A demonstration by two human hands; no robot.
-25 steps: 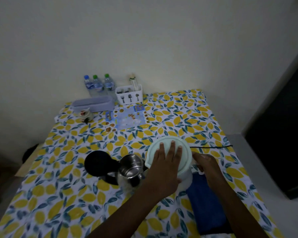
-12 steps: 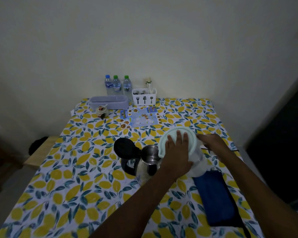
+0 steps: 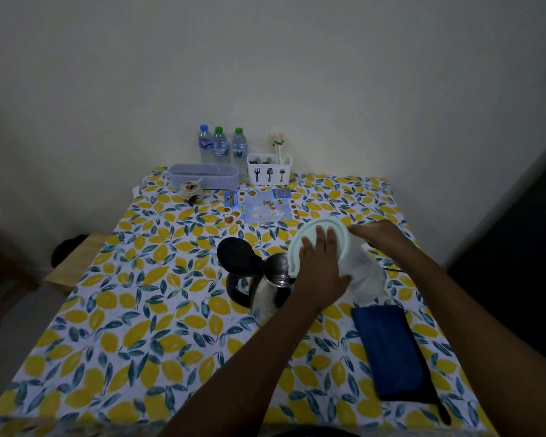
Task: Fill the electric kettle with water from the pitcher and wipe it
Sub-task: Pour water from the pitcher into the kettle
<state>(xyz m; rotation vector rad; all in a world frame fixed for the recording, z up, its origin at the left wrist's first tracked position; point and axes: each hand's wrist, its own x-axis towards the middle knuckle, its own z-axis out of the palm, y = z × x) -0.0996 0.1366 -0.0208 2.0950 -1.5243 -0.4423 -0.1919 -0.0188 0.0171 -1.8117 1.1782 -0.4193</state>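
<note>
A steel electric kettle (image 3: 270, 287) with a black handle stands mid-table, its black lid (image 3: 234, 254) flipped open to the left. A clear plastic pitcher (image 3: 361, 274) with a pale green lid (image 3: 316, 234) is tilted left, its lip over the kettle's mouth. My left hand (image 3: 320, 263) lies flat on the pitcher's lid, pressing it. My right hand (image 3: 382, 236) grips the pitcher from the right side, at its handle. A folded dark blue cloth (image 3: 391, 348) lies on the table to the right of the kettle.
The table has a lemon-print cloth (image 3: 145, 310). At the back stand three water bottles (image 3: 221, 146), a white cutlery caddy (image 3: 269, 171), a lilac box (image 3: 204, 176), a small jar (image 3: 190, 189) and a blue leaflet (image 3: 259, 205). A black cord (image 3: 391, 269) runs right.
The pitcher has tipped further left over the kettle's mouth, both hands still on it. My head has moved back, so the table appears farther away.
</note>
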